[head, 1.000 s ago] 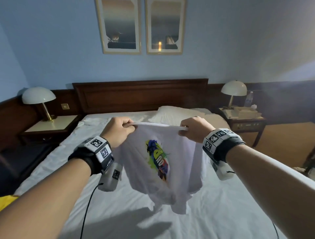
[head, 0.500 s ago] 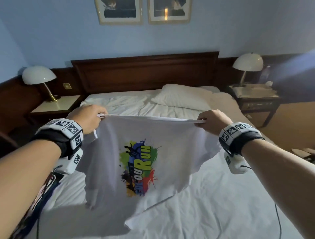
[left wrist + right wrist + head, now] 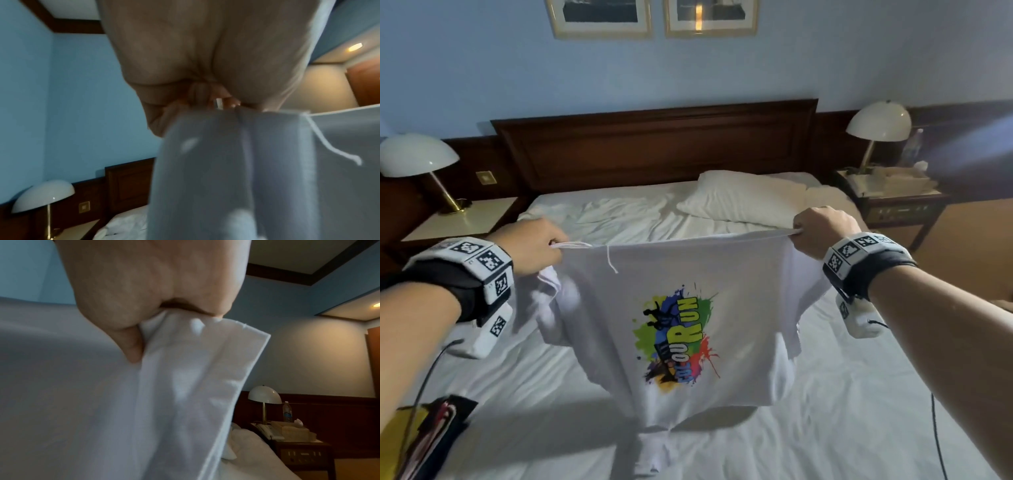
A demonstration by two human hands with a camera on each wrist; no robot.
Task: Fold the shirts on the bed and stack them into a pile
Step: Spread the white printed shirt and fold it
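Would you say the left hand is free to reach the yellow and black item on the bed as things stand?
Probably not yet: the left hand grips the white shirt's top edge, stretched to the right hand. The yellow and black item lies uncovered below it.

White printed tee [image 3: 681,308] held up, hanging over bed [image 3: 859,411].

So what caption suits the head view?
Both hands, left and right, stretch a white printed shirt above the bed.
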